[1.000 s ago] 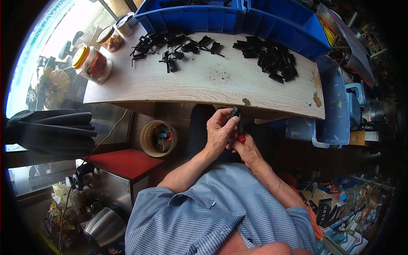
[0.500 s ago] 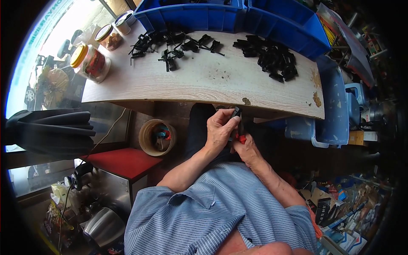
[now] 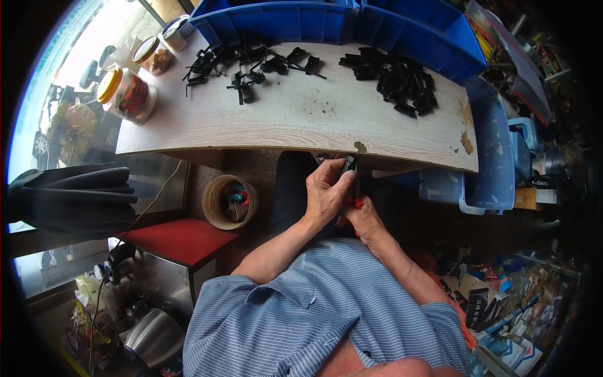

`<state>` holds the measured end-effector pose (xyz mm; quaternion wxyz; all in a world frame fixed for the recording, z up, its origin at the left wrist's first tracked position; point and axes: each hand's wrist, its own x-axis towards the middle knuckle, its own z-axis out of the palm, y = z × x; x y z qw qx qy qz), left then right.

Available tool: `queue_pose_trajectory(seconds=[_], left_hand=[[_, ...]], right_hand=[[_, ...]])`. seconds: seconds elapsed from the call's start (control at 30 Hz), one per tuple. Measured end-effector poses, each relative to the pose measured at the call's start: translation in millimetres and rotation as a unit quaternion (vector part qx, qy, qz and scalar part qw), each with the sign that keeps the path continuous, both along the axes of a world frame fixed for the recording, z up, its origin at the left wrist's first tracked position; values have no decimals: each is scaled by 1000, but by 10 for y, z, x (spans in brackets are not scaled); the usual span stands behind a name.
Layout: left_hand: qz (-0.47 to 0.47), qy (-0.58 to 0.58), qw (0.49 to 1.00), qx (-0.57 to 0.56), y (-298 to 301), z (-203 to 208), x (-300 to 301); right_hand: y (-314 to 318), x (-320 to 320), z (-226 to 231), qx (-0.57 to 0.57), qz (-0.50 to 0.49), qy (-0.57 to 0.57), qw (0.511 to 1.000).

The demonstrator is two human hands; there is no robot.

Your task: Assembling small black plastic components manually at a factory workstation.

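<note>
My left hand (image 3: pixel 324 193) is closed in a pinch on a small black plastic part (image 3: pixel 350 164), held just off the table's front edge. Below and to the right, my right hand (image 3: pixel 365 218) is wrapped round red-handled pliers (image 3: pixel 358 202). Their dark jaws reach up beside the black part; whether they touch it I cannot tell. On the table (image 3: pixel 282 129) lies a loose spread of black parts with thin arms (image 3: pixel 274 65) at the left. A denser pile of black parts (image 3: pixel 399 85) lies at the right.
Two blue crates (image 3: pixel 270 24) line the table's back. Clear jars (image 3: pixel 129 94) stand at its left end. A bucket with tools inside (image 3: pixel 208 210) sits on the floor left of my legs, by a red-topped cabinet (image 3: pixel 179 240). A pale blue tub (image 3: pixel 493 179) stands at the right.
My hands stay close together under the table edge. The black part is turned slightly, and more of the pliers' red handle shows below my right hand. The whole view has shifted a little.
</note>
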<state>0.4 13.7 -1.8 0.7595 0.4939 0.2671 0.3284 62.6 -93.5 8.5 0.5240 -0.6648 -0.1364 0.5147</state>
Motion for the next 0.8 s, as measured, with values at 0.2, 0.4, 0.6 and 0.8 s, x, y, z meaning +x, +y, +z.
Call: queue_pose_trajectory(seconds=[0.2,0.4,0.6,0.8], left_hand=[[-27,6,998,-50,57,89,-52],[-29,11,995,-90,75,70,-80],[-20,15,1000,-18,30,37,-48],[-1,7,1000,6,8,-17,1]], right_hand=[[21,-11,36,60,10,-2,998],[34,-17,82,58,21,-2,998],[17,-23,-61,8,9,-67,998],[18,-1,-102,-29,-14,-91,995]])
